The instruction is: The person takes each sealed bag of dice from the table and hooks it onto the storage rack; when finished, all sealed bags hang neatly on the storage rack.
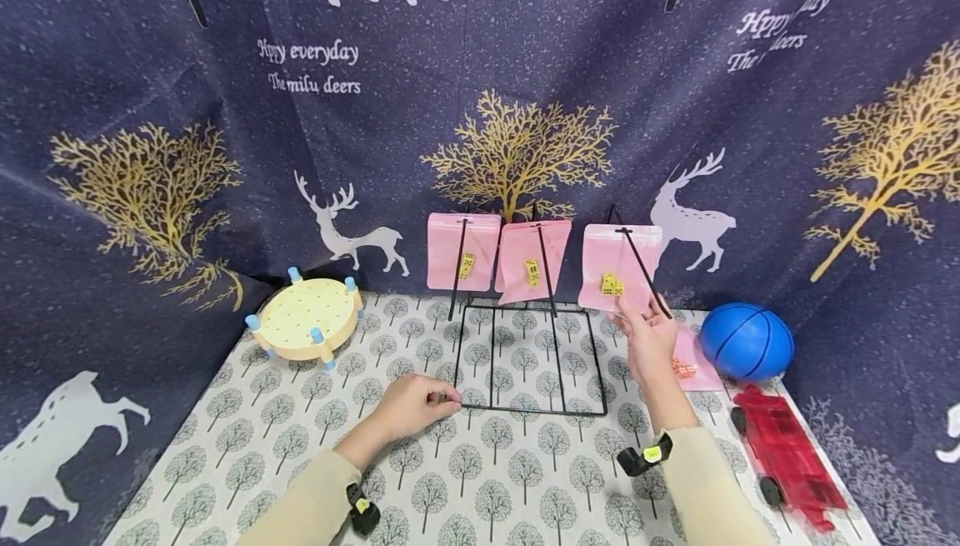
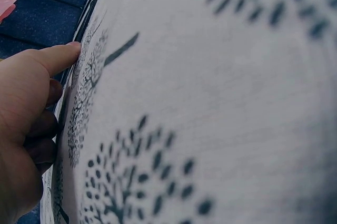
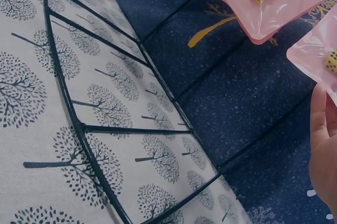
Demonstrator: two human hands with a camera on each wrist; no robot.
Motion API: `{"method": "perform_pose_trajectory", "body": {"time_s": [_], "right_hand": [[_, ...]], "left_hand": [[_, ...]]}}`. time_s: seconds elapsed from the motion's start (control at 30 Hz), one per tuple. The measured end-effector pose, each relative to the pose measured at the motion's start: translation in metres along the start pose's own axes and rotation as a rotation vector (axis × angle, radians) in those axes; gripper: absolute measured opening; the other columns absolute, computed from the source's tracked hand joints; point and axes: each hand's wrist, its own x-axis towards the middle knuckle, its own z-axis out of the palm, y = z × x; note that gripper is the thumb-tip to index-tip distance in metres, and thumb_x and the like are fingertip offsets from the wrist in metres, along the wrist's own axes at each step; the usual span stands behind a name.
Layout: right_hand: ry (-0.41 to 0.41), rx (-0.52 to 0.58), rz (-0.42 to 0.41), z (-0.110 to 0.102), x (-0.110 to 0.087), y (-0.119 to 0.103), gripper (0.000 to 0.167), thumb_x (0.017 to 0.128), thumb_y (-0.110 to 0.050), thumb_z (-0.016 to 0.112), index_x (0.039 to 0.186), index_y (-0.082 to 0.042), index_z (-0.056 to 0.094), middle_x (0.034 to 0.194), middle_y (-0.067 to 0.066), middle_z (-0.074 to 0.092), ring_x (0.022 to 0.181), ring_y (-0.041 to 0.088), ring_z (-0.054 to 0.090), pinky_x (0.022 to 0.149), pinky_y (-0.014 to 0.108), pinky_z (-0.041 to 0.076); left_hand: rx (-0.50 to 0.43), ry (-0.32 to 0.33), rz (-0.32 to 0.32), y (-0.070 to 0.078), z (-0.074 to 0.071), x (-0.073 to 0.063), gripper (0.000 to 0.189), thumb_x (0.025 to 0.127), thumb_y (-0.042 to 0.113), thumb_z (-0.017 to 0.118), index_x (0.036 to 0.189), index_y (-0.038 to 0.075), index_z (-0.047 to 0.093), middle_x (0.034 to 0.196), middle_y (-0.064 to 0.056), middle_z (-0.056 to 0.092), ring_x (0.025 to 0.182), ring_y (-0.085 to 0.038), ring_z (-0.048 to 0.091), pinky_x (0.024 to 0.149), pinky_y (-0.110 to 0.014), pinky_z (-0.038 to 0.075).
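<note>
A black wire display rack stands on the table, its base frame flat and its prongs reaching forward. Three pink zip bags with yellow dice hang from it: a left bag, a middle bag and a right bag. My left hand pinches the front left corner of the base with thumb and index finger. At the right bag's lower edge, my right hand holds the bag between its fingers. The right bag's top hole is on the right prong. In the right wrist view that hand is partly cut off.
Beside my right forearm lies another pink bag with orange-red pieces. A blue ball and a red toy car are at the right. A round yellow pegged stand sits at back left. Dark patterned cloth hangs behind.
</note>
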Motion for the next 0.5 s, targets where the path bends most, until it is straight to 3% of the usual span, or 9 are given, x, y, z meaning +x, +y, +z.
{"method": "perform_pose_trajectory", "body": {"time_s": [0.13, 0.37, 0.5], "right_hand": [[-0.011, -0.019, 0.010, -0.004, -0.002, 0.001, 0.043, 0.094, 0.012, 0.067, 0.134, 0.000, 0.058, 0.096, 0.008, 0.071, 0.083, 0.017, 0.074, 0.071, 0.031, 0.062], [-0.030, -0.058, 0.013, -0.016, -0.007, 0.004, 0.022, 0.097, 0.012, 0.063, 0.116, -0.001, 0.062, 0.096, 0.010, 0.073, 0.081, 0.019, 0.075, 0.072, 0.030, 0.062], [-0.021, -0.117, 0.000, -0.024, -0.013, 0.005, 0.021, 0.097, 0.012, 0.063, 0.115, 0.003, 0.062, 0.098, 0.008, 0.074, 0.083, 0.018, 0.075, 0.073, 0.029, 0.061]], "left_hand": [[-0.002, 0.008, 0.009, 0.000, 0.000, -0.001, 0.007, 0.095, 0.040, 0.076, 0.101, 0.037, 0.079, 0.058, 0.020, 0.051, 0.048, -0.001, 0.044, 0.051, -0.025, 0.042], [0.001, 0.012, 0.017, 0.001, 0.000, -0.001, 0.008, 0.095, 0.040, 0.077, 0.101, 0.036, 0.079, 0.058, 0.020, 0.051, 0.048, 0.000, 0.043, 0.051, -0.025, 0.041], [-0.002, 0.013, 0.016, 0.001, 0.000, -0.001, 0.008, 0.094, 0.040, 0.077, 0.101, 0.036, 0.079, 0.058, 0.020, 0.050, 0.048, 0.000, 0.043, 0.051, -0.025, 0.041]]}}
